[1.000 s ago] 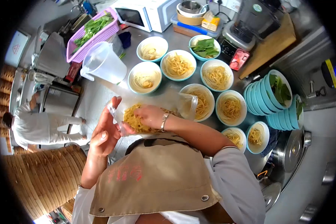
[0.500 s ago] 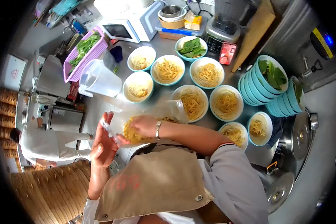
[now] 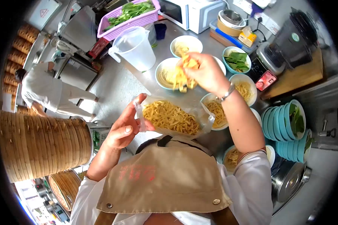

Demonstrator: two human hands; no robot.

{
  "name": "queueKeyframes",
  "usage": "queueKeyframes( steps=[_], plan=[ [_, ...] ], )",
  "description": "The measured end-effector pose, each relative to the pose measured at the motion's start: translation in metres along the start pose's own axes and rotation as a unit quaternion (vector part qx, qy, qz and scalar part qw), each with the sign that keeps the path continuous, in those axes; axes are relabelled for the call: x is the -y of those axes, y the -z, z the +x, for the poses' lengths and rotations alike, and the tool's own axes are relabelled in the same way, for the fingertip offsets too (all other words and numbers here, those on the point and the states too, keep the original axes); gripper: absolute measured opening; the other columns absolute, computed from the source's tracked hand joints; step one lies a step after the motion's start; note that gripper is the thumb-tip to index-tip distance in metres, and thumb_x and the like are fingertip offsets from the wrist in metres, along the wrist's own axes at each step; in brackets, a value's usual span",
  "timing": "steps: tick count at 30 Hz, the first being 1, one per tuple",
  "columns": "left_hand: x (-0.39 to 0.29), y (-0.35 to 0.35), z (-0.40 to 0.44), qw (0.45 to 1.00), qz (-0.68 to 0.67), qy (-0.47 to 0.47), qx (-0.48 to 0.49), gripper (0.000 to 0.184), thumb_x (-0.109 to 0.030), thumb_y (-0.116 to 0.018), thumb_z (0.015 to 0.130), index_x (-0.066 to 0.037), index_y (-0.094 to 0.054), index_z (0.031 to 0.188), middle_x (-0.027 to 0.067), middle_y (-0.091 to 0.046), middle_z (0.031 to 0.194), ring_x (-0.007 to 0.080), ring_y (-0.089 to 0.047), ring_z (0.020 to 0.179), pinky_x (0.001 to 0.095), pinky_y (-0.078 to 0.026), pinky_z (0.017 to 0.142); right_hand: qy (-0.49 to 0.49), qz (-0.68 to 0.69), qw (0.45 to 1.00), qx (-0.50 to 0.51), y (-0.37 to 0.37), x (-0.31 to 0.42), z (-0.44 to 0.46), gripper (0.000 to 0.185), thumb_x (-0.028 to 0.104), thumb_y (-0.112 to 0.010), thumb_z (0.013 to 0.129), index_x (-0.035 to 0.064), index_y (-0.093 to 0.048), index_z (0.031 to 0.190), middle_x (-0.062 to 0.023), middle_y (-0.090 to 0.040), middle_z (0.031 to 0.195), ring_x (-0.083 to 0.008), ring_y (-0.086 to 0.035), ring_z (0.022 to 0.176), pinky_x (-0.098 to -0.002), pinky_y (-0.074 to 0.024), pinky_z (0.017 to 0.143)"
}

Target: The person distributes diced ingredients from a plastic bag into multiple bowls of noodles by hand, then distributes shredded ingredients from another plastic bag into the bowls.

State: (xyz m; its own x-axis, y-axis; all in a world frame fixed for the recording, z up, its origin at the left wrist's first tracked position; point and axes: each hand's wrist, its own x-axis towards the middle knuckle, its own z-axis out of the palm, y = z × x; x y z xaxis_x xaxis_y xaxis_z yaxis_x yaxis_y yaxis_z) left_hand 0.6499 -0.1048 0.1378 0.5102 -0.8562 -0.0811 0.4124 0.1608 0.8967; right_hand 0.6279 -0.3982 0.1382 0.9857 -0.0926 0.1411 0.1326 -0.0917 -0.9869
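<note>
My left hand (image 3: pixel 124 125) grips the near-left rim of a clear plastic bag (image 3: pixel 207 119), holding its mouth apart. A heap of flat yellow strips (image 3: pixel 171 117) fills the bag, possibly tofu skin or egg. Above a white-and-turquoise bowl (image 3: pixel 162 77) with pale noodles, my right hand (image 3: pixel 205 73) is closed around a bunch of the same strips, some hanging down towards the bowl. Farther back stands another bowl (image 3: pixel 186 45) with pale noodles. My right forearm partly covers several bowls of noodles and strips, including one bowl (image 3: pixel 216 114) beside the bag.
A clear jug (image 3: pixel 133 48) and a purple basket of greens (image 3: pixel 129 17) stand back left. To the right are a bowl of leaves (image 3: pixel 236 60), a phone (image 3: pixel 266 80), a blender (image 3: pixel 293 41) and stacked bowls (image 3: pixel 276 122). Another person (image 3: pixel 50 84) bends at the left near bamboo steamers (image 3: pixel 45 146).
My right hand has risen out of the bag with a bunch of yellow strips and moved over a noodle bowl. My left hand stays on the bag's rim. The view has turned.
</note>
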Motion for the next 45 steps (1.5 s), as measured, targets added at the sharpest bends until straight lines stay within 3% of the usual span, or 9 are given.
queueKeyframes(
  steps=[10,12,16,19,22,31,40,41,45],
  plan=[
    [-0.002,0.012,-0.001,0.999,-0.037,-0.001,0.017,0.091,-0.028,-0.066,0.077,-0.005,-0.013,0.146,0.0099,-0.007,0.152,0.0313,-0.055,0.102,0.0420,-0.040,0.093,0.108,-0.425,0.890,-0.127,-0.008,-0.149,0.067,0.038,0.010,-0.065,0.079,0.0066,-0.057,0.116,-0.0166,-0.060,0.114,-0.0242,-0.061,0.097,-0.0308,-0.0509,0.076],
    [-0.001,0.014,-0.003,0.999,-0.041,0.007,0.014,0.090,-0.028,-0.067,0.077,-0.006,-0.014,0.146,0.0096,-0.006,0.153,0.0315,-0.055,0.102,0.0419,-0.040,0.093,0.036,-0.196,0.975,-0.102,-0.010,-0.066,0.032,0.033,0.010,-0.064,0.081,0.0052,-0.058,0.113,-0.0144,-0.063,0.106,-0.0232,-0.063,0.092,-0.0322,-0.0511,0.075],
    [-0.008,0.009,0.005,0.999,-0.040,0.004,0.031,0.095,-0.030,-0.069,0.077,-0.004,-0.010,0.147,0.0106,-0.014,0.149,0.0276,-0.055,0.102,0.0393,-0.043,0.092,-0.067,-0.039,0.991,0.110,-0.052,0.002,-0.047,0.031,0.009,-0.060,0.085,0.0050,-0.055,0.115,-0.0086,-0.063,0.107,-0.0209,-0.063,0.088,-0.0318,-0.0511,0.073],
    [-0.008,0.006,0.007,0.998,-0.038,0.000,0.051,0.094,-0.027,-0.066,0.076,-0.004,-0.008,0.147,0.0127,-0.018,0.146,0.0288,-0.056,0.102,0.0396,-0.044,0.090,-0.063,-0.311,0.924,0.214,-0.095,-0.082,-0.068,0.042,0.011,-0.063,0.080,0.0081,-0.052,0.120,-0.0162,-0.057,0.115,-0.0290,-0.059,0.100,-0.0371,-0.0495,0.079],
    [-0.002,0.013,0.009,0.995,-0.062,-0.022,0.070,0.093,-0.028,-0.064,0.075,-0.003,-0.009,0.147,0.0115,-0.013,0.150,0.0314,-0.057,0.101,0.0408,-0.045,0.089,-0.149,-0.586,0.783,0.144,-0.114,-0.146,-0.093,0.049,0.013,-0.059,0.079,0.0102,-0.046,0.127,-0.0172,-0.050,0.121,-0.0327,-0.053,0.107,-0.0415,-0.0462,0.083],
    [-0.008,0.008,0.016,0.998,-0.008,0.020,0.053,0.097,-0.036,-0.067,0.072,-0.008,-0.012,0.147,0.0061,-0.012,0.152,0.0304,-0.058,0.099,0.0452,-0.046,0.088,-0.133,-0.442,0.877,0.129,-0.086,-0.166,-0.086,0.020,0.013,-0.049,0.085,0.0116,-0.066,0.095,-0.0158,-0.062,0.093,-0.0321,-0.061,0.087,-0.0443,-0.0488,0.074],
    [-0.007,-0.006,0.016,0.999,-0.005,0.024,0.047,0.099,-0.038,-0.070,0.072,-0.012,-0.011,0.147,0.0061,-0.011,0.152,0.0305,-0.060,0.093,0.0481,-0.048,0.087,-0.141,-0.495,0.850,0.111,-0.102,-0.181,-0.115,0.038,0.020,-0.047,0.087,0.0190,-0.052,0.124,-0.0149,-0.057,0.104,-0.0318,-0.057,0.101,-0.0440,-0.0486,0.077],
    [-0.005,-0.003,0.016,0.998,-0.003,0.030,0.049,0.099,-0.038,-0.070,0.071,-0.012,-0.012,0.147,0.0059,-0.011,0.152,0.0305,-0.060,0.093,0.0482,-0.048,0.088,-0.137,-0.450,0.880,0.068,-0.103,-0.183,-0.111,0.022,0.012,-0.053,0.081,0.0129,-0.060,0.101,-0.0201,-0.055,0.108,-0.0355,-0.058,0.097,-0.0438,-0.0477,0.081],
    [-0.006,-0.005,0.015,0.999,-0.003,0.030,0.022,0.100,-0.037,-0.070,0.071,-0.012,-0.012,0.147,0.0057,-0.011,0.152,0.0305,-0.060,0.094,0.0478,-0.048,0.089,-0.140,-0.380,0.911,0.081,-0.089,-0.161,-0.095,0.024,0.020,-0.051,0.084,0.0138,-0.063,0.104,-0.0149,-0.062,0.088,-0.0319,-0.061,0.090,-0.0425,-0.0480,0.077]
  ],
)
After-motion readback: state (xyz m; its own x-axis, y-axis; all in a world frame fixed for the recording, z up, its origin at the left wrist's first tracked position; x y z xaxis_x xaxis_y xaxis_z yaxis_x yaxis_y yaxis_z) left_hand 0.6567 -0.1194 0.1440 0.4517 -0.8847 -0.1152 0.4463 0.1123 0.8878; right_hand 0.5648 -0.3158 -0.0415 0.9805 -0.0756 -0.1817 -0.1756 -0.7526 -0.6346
